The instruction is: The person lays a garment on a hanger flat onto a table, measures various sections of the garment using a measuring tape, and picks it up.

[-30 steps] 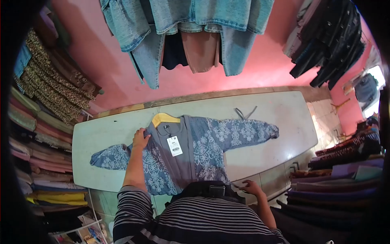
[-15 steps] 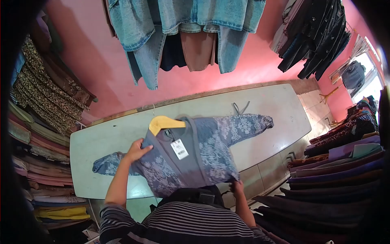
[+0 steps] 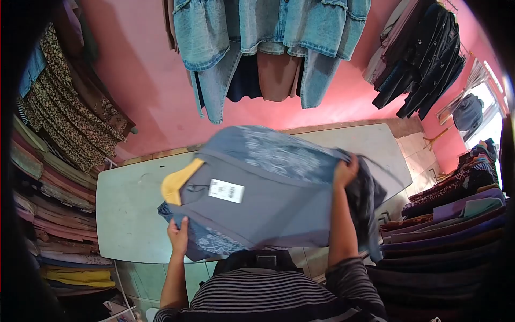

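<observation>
A blue-grey top [image 3: 263,198] with a white floral pattern stretches across the table, its front spread sideways to show the plain grey inside. A yellow hanger [image 3: 179,182] sits in its neck, and a white tag [image 3: 226,191] hangs by the collar. My left hand [image 3: 178,236] is closed on the edge near the shoulder at the lower left. On the right, my right hand [image 3: 346,170] grips the far edge of the top, raised off the table. Fabric beyond that hand is blurred, and what lies beneath the top is hidden.
The pale table [image 3: 126,214] has rounded corners. Denim jackets [image 3: 263,32] hang on the pink wall behind. Folded fabrics [image 3: 64,214] are stacked at left; dark garments [image 3: 445,231] hang in a row at right. Black clothes [image 3: 424,70] hang at the upper right.
The top has turned, its hanger shifting left and down. My right hand has moved up and right, lifting and spreading the lower edge. My left hand has gone lower.
</observation>
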{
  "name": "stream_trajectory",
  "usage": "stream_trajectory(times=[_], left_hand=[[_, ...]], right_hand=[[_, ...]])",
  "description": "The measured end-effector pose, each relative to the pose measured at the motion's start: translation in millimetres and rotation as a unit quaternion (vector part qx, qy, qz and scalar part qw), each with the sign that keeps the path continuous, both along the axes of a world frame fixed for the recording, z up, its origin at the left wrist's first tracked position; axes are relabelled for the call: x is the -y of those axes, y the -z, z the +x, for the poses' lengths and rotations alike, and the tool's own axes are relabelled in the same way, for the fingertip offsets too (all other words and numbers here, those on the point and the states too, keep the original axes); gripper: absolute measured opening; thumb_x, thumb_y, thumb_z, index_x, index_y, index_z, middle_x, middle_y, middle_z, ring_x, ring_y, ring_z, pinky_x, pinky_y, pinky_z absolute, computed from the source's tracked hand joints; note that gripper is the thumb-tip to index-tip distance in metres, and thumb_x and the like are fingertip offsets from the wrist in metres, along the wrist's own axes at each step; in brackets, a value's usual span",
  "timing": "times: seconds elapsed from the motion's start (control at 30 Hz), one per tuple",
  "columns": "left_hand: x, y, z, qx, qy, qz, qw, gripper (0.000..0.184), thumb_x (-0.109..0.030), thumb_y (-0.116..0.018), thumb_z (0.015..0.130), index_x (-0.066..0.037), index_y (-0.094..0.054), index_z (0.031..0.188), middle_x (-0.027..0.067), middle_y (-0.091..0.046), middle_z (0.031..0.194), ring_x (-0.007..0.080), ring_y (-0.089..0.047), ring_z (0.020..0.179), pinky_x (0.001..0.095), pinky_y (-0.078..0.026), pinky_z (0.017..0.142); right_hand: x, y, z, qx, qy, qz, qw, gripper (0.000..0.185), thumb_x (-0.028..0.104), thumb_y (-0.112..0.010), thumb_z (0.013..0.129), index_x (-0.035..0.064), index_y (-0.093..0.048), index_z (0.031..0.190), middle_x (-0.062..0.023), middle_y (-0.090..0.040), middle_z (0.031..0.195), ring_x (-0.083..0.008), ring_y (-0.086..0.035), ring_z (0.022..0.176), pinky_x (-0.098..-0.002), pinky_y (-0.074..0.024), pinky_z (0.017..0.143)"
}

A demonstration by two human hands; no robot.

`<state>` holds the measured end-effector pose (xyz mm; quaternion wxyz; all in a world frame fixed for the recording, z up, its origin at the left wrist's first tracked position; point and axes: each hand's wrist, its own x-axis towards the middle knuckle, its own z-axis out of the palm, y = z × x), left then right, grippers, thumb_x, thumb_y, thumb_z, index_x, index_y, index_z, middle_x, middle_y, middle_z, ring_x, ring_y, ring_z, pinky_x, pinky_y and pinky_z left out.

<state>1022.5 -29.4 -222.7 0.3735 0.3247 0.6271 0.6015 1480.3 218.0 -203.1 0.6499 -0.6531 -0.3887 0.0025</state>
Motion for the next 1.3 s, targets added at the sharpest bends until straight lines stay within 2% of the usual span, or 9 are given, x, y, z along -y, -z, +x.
stream_trajectory(times=[0.03,0.17,0.3,0.57,0.7,0.8,0.87,0.97,1.3], left_hand=[[6.6,2.3,-10.0,0.012,-0.050,0.011,0.999,0.010,-0.011,-0.055,0.085,-0.002,-0.055,0.089,-0.0005,-0.056,0.080,0.0054,-0.049,0.071,0.0213,-0.041,0.066],[28.9,26.5,-43.5,-0.035,-0.145,0.035,0.988,0.007,-0.010,-0.053,0.086,-0.003,-0.053,0.086,-0.0011,-0.055,0.079,0.0051,-0.047,0.070,0.0209,-0.040,0.064],[53.9,63.4,-80.7,-0.094,-0.203,0.001,0.975,0.007,-0.010,-0.053,0.085,-0.002,-0.052,0.085,-0.0003,-0.054,0.078,0.0063,-0.046,0.068,0.0219,-0.040,0.063],[85.6,98.2,-136.5,-0.165,-0.267,-0.119,0.942,0.009,-0.010,-0.056,0.083,-0.002,-0.053,0.084,0.0019,-0.056,0.078,0.0097,-0.049,0.067,0.0248,-0.041,0.062],[77.7,110.0,-145.0,-0.111,-0.269,-0.030,0.956,0.009,-0.010,-0.056,0.083,-0.001,-0.053,0.084,0.0029,-0.056,0.079,0.0109,-0.049,0.069,0.0263,-0.042,0.063],[84.7,124.1,-157.6,-0.153,-0.264,-0.075,0.949,0.010,-0.010,-0.055,0.083,0.000,-0.053,0.084,0.0033,-0.055,0.080,0.0115,-0.049,0.070,0.0266,-0.042,0.063],[87.6,132.9,-164.8,-0.141,-0.257,-0.116,0.949,0.010,-0.009,-0.055,0.083,0.000,-0.053,0.086,0.0035,-0.056,0.081,0.0116,-0.050,0.071,0.0258,-0.042,0.065],[82.6,133.4,-157.4,-0.101,-0.266,-0.085,0.955,0.009,-0.009,-0.054,0.083,0.000,-0.053,0.087,0.0029,-0.056,0.080,0.0103,-0.050,0.071,0.0244,-0.042,0.065],[63.1,107.8,-172.1,-0.142,-0.256,-0.124,0.948,0.010,-0.008,-0.052,0.085,0.000,-0.051,0.091,0.0037,-0.055,0.081,0.0109,-0.050,0.071,0.0242,-0.041,0.064]], right_hand=[[-14.5,2.5,-22.5,0.090,-0.027,-0.079,0.992,0.034,0.003,-0.056,0.066,0.0034,-0.057,0.101,-0.0119,-0.057,0.090,-0.0226,-0.054,0.086,-0.0315,-0.0427,0.077],[-3.4,10.5,-109.6,0.014,-0.223,-0.159,0.962,0.048,0.019,-0.068,0.068,0.0061,-0.050,0.111,-0.0179,-0.055,0.100,-0.0294,-0.054,0.091,-0.0350,-0.0431,0.078],[56.9,50.8,-118.0,0.264,-0.293,-0.261,0.881,0.052,0.017,-0.067,0.066,0.0068,-0.049,0.114,-0.0187,-0.049,0.113,-0.0341,-0.050,0.099,-0.0388,-0.0423,0.082],[127.7,79.7,-81.6,0.301,-0.165,-0.416,0.842,0.051,0.022,-0.067,0.065,0.0081,-0.051,0.111,-0.0163,-0.043,0.122,-0.0338,-0.049,0.102,-0.0399,-0.0427,0.082],[107.5,93.5,-44.6,0.271,-0.201,-0.392,0.856,0.059,0.026,-0.066,0.068,0.0118,-0.046,0.121,-0.0176,-0.036,0.129,-0.0385,-0.048,0.100,-0.0422,-0.0431,0.082],[94.8,75.8,-33.6,0.239,-0.105,-0.384,0.886,0.069,0.034,-0.066,0.068,0.0213,-0.037,0.129,-0.0173,-0.031,0.134,-0.0409,-0.048,0.100,-0.0429,-0.0434,0.082],[79.0,78.1,-25.8,0.282,-0.137,-0.515,0.798,0.074,0.044,-0.064,0.069,0.0307,-0.029,0.133,-0.0168,-0.026,0.137,-0.0423,-0.047,0.102,-0.0427,-0.0439,0.081],[47.7,78.7,-26.5,0.300,-0.152,-0.553,0.762,0.073,0.050,-0.061,0.070,0.0356,-0.027,0.133,-0.0159,-0.022,0.139,-0.0429,-0.045,0.105,-0.0424,-0.0445,0.081],[-79.5,81.0,-40.7,0.316,-0.204,-0.580,0.723,0.074,0.053,-0.060,0.070,0.0361,-0.026,0.133,-0.0129,-0.016,0.142,-0.0437,-0.040,0.112,-0.0425,-0.0428,0.087]])
